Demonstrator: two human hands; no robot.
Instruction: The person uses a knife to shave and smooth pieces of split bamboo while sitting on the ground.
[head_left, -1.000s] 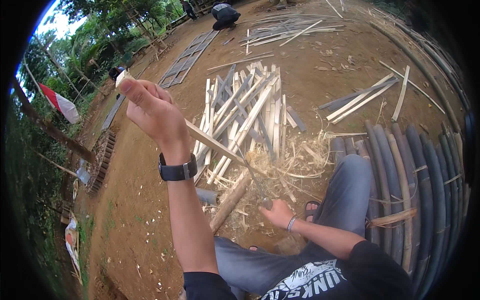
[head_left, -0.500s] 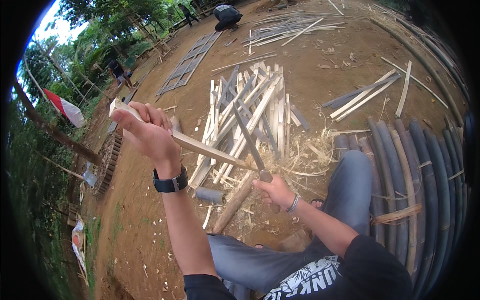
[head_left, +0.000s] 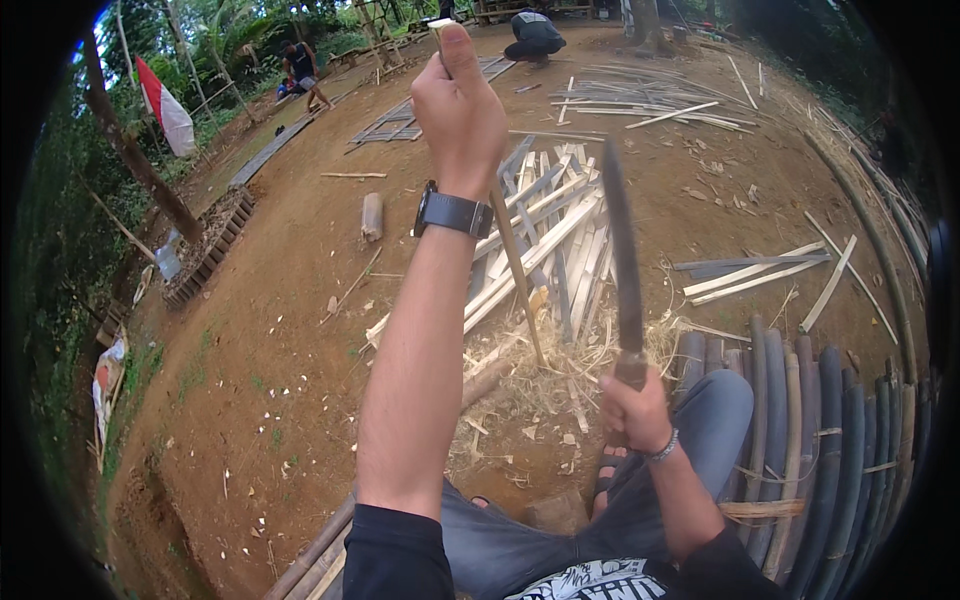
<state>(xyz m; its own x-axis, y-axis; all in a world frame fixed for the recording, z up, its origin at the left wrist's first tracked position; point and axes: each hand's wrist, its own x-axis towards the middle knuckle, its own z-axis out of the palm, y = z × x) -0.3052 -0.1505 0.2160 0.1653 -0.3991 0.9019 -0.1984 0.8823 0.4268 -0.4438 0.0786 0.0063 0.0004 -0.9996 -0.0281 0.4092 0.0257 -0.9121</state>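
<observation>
My left hand (head_left: 462, 120) is raised in front of me, closed around the upper part of a split bamboo strip (head_left: 514, 262). The strip slants down past my wrist, and its lower tip is by pale shavings (head_left: 500, 368) on the ground. In my right hand (head_left: 640, 412), near my knee, is the handle of a machete (head_left: 624, 250). Its long dark blade points upward, slightly blurred, apart from the strip. Behind the strip lies a heap of split bamboo strips (head_left: 585, 245), partly hidden by my left arm.
Tied dark bamboo poles (head_left: 800, 440) lie at my right. Loose strips (head_left: 750, 275) and a larger spread of slats (head_left: 660, 100) lie farther off. A short bamboo piece (head_left: 372, 217) is left of the heap. Two people (head_left: 535, 35) are in the distance, beside a slatted panel (head_left: 385, 125).
My left hand has risen and moved right, bringing the strip from a sideways slant to nearly upright. The machete has swung away from the strip to the right, blade now upright. The view has shifted.
</observation>
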